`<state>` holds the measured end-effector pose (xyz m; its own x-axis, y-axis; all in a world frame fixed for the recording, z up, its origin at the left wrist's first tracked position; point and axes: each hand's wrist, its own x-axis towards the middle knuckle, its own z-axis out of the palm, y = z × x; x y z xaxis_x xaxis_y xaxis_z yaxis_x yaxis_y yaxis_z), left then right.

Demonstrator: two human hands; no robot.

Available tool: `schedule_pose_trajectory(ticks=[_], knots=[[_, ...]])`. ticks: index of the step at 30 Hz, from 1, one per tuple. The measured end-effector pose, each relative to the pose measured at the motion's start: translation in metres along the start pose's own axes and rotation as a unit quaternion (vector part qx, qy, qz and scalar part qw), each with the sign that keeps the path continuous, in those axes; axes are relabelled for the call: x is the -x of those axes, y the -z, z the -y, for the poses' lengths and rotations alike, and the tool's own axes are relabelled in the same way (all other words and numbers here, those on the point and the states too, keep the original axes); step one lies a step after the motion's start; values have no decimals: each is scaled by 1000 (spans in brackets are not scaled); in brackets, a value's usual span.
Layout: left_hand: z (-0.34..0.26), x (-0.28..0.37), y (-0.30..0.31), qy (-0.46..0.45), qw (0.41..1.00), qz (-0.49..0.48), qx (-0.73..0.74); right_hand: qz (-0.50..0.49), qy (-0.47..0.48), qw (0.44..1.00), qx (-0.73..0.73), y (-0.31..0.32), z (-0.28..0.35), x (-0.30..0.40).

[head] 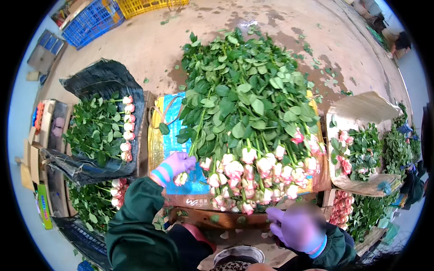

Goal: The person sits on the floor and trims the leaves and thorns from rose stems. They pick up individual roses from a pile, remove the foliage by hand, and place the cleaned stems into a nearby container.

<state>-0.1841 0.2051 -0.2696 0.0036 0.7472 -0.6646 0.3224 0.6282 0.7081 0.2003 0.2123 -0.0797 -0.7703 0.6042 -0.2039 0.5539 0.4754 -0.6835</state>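
Observation:
My left hand (pixel 176 166), in a lilac glove with a blue-striped cuff, pinches the stem of a single rose (pixel 180 179) just above its pale head. Beside it a large heap of cut roses lies with leafy stems (pixel 237 91) pointing away from me. Their white heads with pink edges (pixel 249 169) hang toward the near edge of the wooden bench (pixel 223 218). Under the heap is a woven plastic sack (pixel 174 142) in blue, yellow and brown. My right hand (pixel 298 225), gloved too and partly blurred, hovers past the bench's near right edge, fingers apart, with nothing visible in them.
To the left, a dark curved sheet (pixel 105 78) cradles a row of roses (pixel 129 127). On the right, a pale sheet (pixel 362 105) holds more roses (pixel 346 166). A blue crate (pixel 93 25) and a yellow crate (pixel 149 6) stand behind. A bucket (pixel 239 254) sits below me.

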Motion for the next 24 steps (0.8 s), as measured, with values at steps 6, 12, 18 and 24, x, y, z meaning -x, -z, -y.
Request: schedule_pose_trajectory(ticks=[6, 12, 18, 24], knots=[[-84, 74, -1, -15, 868, 99, 486, -118, 65, 989, 57, -3, 27, 58], [-221, 161, -70, -123, 800, 126, 574, -72, 90, 993, 30, -5, 37, 104], [-230, 272, -165, -246, 822, 127, 497, -134, 114, 982, 72, -8, 15, 123], [-183, 293, -228, -203, 928, 86, 301, -93, 47, 885, -455, -8, 28, 121]])
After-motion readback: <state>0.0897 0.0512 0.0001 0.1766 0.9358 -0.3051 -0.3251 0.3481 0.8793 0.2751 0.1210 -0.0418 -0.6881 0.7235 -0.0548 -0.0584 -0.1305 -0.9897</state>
